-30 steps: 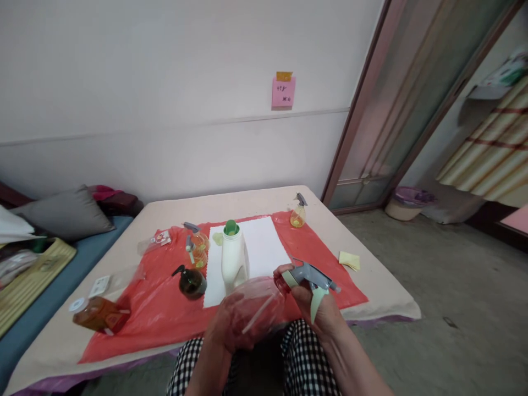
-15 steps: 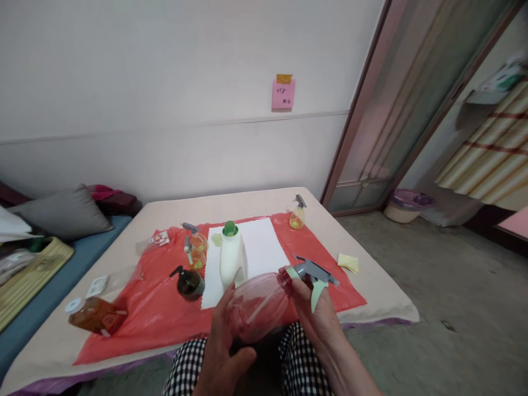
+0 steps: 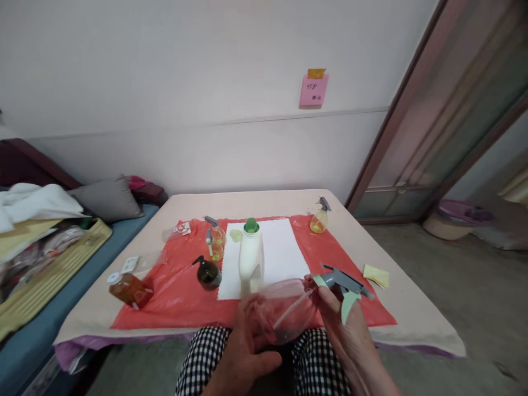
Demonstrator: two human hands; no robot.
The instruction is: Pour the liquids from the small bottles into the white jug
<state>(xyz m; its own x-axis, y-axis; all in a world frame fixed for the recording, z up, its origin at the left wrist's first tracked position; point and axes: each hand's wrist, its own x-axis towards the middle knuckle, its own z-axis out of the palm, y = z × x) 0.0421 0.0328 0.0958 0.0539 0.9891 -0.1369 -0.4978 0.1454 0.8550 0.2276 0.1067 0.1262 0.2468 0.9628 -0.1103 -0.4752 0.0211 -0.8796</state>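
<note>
A see-through spray bottle [image 3: 289, 313] lies on its side above my lap, its grey and pale green trigger head pointing right. My right hand [image 3: 344, 333] is closed around its neck, just below the trigger. My left hand [image 3: 247, 352] cups the bottle's base, with the thumb standing away from it. A straw shows inside the bottle, and the red sheet shows through its wall. Just behind my left fingers, a white jug [image 3: 251, 258] stands upright with a green cap [image 3: 251, 224] tilted in its mouth.
The jug is on white paper [image 3: 284, 247] over a red plastic sheet [image 3: 177, 302]. A dark pump bottle [image 3: 209, 275] and spray bottle [image 3: 217, 242] stand left, another spray bottle [image 3: 319, 221] back right. A tilted brown jar [image 3: 131, 290] lies far left, yellow notes [image 3: 376, 276] right.
The view has turned left, so the whole scene sits further right. Both hands still hold the spray bottle, and its base has turned a little towards me.
</note>
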